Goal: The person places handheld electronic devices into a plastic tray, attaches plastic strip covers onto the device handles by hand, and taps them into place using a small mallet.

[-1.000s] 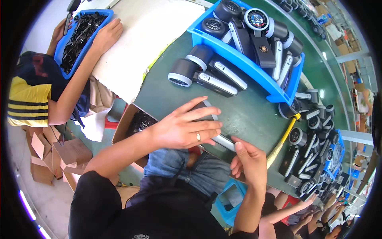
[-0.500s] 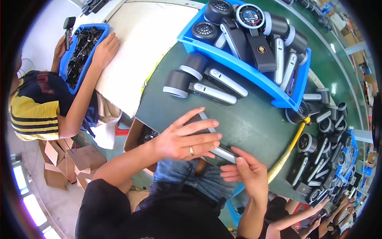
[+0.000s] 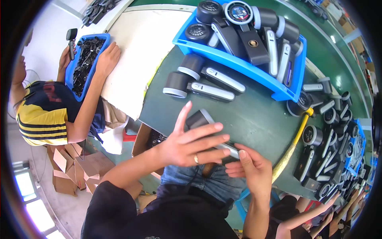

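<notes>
Right hand [image 3: 258, 167] pinching handle end of black-and-grey round-headed plastic device [image 3: 197, 118], thumb on top. Left hand [image 3: 191, 145] open over device's middle, fingers splayed; firmness of contact: cannot tell. Device at near edge of flat green tabletop [image 3: 254, 123], round head toward far left, handle toward near right. Farther: two similar black-and-grey devices [image 3: 215, 91] lying side by side, near blue plastic bin [image 3: 238, 71] packed with more. Right: long yellow tapered strip [image 3: 293, 143].
</notes>
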`<state>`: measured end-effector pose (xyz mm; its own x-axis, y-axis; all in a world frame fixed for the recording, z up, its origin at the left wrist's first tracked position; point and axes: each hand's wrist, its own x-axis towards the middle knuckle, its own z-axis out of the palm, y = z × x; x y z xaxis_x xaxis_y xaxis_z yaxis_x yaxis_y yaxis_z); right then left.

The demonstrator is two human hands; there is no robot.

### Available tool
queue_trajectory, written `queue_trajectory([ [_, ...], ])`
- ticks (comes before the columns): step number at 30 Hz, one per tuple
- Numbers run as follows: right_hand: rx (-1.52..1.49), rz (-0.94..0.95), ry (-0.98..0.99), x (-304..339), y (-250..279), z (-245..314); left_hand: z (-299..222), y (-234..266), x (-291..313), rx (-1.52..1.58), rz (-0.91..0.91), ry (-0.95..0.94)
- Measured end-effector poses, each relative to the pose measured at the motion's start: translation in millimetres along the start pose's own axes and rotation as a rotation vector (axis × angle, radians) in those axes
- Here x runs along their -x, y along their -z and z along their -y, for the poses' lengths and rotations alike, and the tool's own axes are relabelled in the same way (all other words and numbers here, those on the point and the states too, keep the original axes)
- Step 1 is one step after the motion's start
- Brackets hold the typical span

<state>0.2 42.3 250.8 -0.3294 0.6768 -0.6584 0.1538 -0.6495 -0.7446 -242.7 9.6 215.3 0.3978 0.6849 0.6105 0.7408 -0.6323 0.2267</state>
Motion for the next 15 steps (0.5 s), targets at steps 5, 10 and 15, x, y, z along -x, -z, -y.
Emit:
queue_trajectory([
  [5, -0.03, 0.04, 0.017, -0.8, 2.2, -5.9, -5.2, -4.7, -12.4, 0.048, 0.129, -0.025],
  [10, -0.111, 0.157, -0.029, -5.3, 8.0, -3.9, -1.2, -5.5, -11.9, 0.097, 0.094, -0.023],
  [15, -0.012, 0.148, -0.157, -0.8, 4.4, 10.9, 1.4, -8.6, -12.4, 0.129, 0.059, -0.032],
])
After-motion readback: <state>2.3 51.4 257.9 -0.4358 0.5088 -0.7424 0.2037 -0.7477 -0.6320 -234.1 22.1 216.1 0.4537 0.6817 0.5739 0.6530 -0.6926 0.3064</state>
